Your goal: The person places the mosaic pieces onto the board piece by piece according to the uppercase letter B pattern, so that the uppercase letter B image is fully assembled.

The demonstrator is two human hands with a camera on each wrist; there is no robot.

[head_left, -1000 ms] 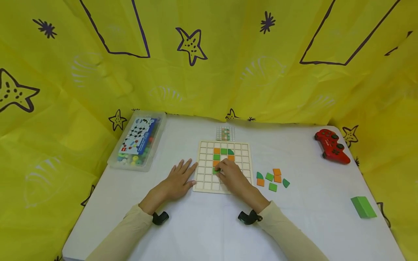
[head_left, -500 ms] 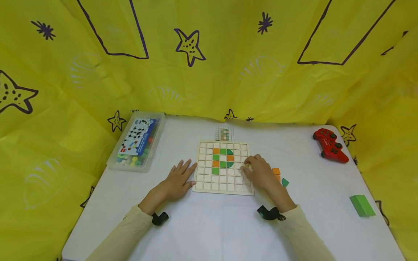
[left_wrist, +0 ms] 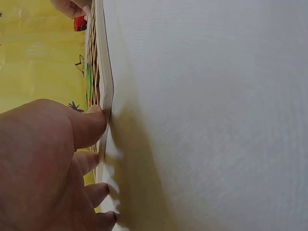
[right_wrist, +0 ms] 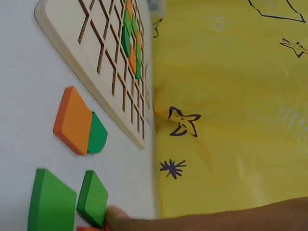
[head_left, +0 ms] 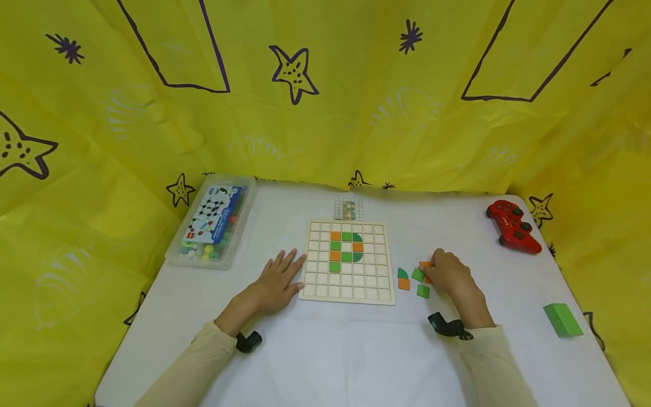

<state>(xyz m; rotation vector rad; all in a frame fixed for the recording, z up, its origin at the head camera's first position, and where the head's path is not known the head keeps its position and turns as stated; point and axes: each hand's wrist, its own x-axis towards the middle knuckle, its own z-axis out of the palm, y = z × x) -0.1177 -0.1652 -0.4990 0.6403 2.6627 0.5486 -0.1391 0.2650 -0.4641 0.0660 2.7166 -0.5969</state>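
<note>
Flat and spread, my left hand rests at the left edge of a wooden grid board; in the left wrist view its thumb touches the board's side. Orange squares, green squares and green quarter-rounds form a P shape in the board's cells. My right hand is down at the loose tiles right of the board, fingertips at the orange square tiles, partly covering them. I cannot tell whether it grips one. Beside it lie two green square tiles, an orange square and a green quarter-round.
A small printed pattern card lies just behind the board. A clear plastic box of coloured beads stands at the back left. A red game controller and a green block are on the right side of the table.
My right hand has left the board and moved right to the loose tiles, now covering the far-right green quarter-round. A green quarter-round and square show in the P's lower bowl. Left hand is still.
</note>
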